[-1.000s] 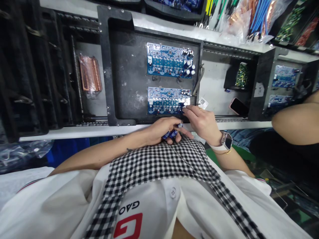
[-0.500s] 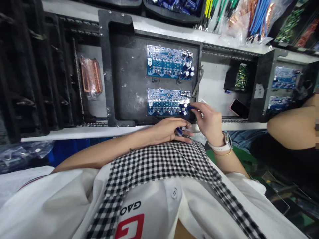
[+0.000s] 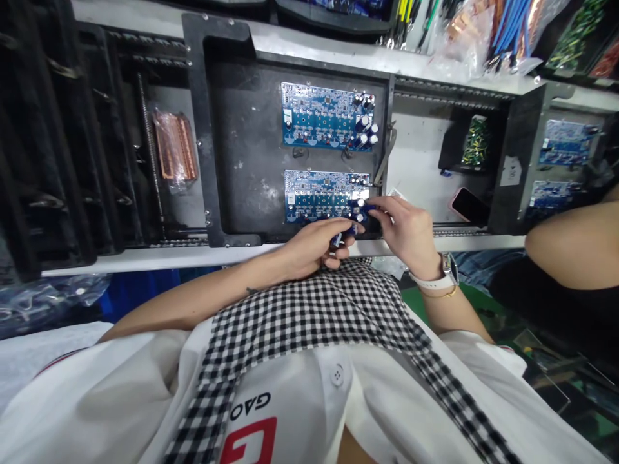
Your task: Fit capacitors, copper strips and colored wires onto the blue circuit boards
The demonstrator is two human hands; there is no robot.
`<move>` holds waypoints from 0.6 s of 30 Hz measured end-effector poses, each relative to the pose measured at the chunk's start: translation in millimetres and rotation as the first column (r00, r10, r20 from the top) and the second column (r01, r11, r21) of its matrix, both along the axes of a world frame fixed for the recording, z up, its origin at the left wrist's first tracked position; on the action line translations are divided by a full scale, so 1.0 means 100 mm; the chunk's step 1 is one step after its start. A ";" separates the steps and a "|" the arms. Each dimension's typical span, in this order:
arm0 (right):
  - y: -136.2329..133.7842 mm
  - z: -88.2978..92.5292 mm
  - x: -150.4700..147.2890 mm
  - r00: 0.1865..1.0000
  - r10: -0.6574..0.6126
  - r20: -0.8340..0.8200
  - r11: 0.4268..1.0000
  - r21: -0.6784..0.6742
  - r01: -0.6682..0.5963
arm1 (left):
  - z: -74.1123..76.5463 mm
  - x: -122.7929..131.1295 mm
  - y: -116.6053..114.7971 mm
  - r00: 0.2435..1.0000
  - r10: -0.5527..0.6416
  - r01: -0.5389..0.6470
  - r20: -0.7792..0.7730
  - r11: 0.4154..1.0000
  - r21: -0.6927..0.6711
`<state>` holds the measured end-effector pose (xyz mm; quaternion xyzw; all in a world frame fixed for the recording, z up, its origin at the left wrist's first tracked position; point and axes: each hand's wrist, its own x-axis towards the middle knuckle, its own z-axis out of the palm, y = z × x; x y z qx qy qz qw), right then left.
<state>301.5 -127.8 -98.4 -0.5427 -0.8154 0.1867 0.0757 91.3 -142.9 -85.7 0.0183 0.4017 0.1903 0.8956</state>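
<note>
Two blue circuit boards lie in a black tray (image 3: 242, 148), an upper board (image 3: 324, 119) and a lower board (image 3: 319, 196). My left hand (image 3: 322, 245) is curled around several blue capacitors (image 3: 337, 240) just below the lower board, its fingertips near the board's bottom edge. My right hand (image 3: 403, 229) pinches a dark blue capacitor (image 3: 371, 207) at the lower board's right end, beside the round capacitors standing there. Where that part meets the board is too small to make out.
Wrapped copper-coloured parts (image 3: 175, 147) lie left of the tray. To the right are a black bin of green parts (image 3: 476, 143), a phone (image 3: 469, 205) and another tray with boards (image 3: 565, 143). Another person's arm (image 3: 575, 245) is at the far right.
My left hand has moved up and slightly left, closer to the lower board, and its fingers have curled more. My right hand stays at the board's right end. The view has shifted slightly.
</note>
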 end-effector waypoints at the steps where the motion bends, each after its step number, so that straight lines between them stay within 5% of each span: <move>1: 0.00 0.00 0.00 1.000 0.001 0.007 1.000 0.005 -0.001 | 0.00 0.00 0.00 1.000 0.007 -0.007 0.005 1.000 0.001; 10: -0.06 -0.04 -0.02 0.993 0.038 0.111 0.996 0.073 -0.046 | -0.04 0.00 0.00 1.000 -0.021 0.021 -0.011 1.000 -0.005; 15: -0.16 0.12 -0.12 0.983 0.009 -0.184 1.000 0.018 -0.005 | -0.02 0.00 -0.07 0.995 -0.085 0.088 -0.047 0.994 0.063; 18: -0.19 0.31 -0.24 0.935 -0.035 -0.352 0.997 0.052 0.057 | 0.08 0.02 0.15 0.984 -0.152 0.167 -0.092 0.967 0.190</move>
